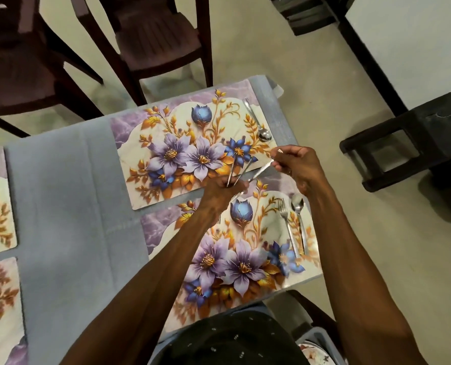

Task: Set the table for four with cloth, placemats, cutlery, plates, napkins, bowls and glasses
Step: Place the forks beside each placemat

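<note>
Our left hand [220,189] is clenched around a bundle of cutlery [236,171], handles fanning up toward 12 o'clock, so the stock stays in one fist while the other hand deals. Our right hand [295,167] pinches the end of one piece [261,171] between fingertips, apparently drawing it from the bundle; we cannot tell whether it is a fork or knife.

The far mat [192,148] has only a spoon [258,125] at its 2 o'clock corner, so the piece probably belongs beside it. The near mat [235,259] already carries a fork [287,227] and another spoon [299,219] side by side at 2 o'clock. Two more mats lie at 9 o'clock on the grey cloth [66,206], bare as far as we can see. Plates, napkins, bowls and glasses are not yet out.
</note>
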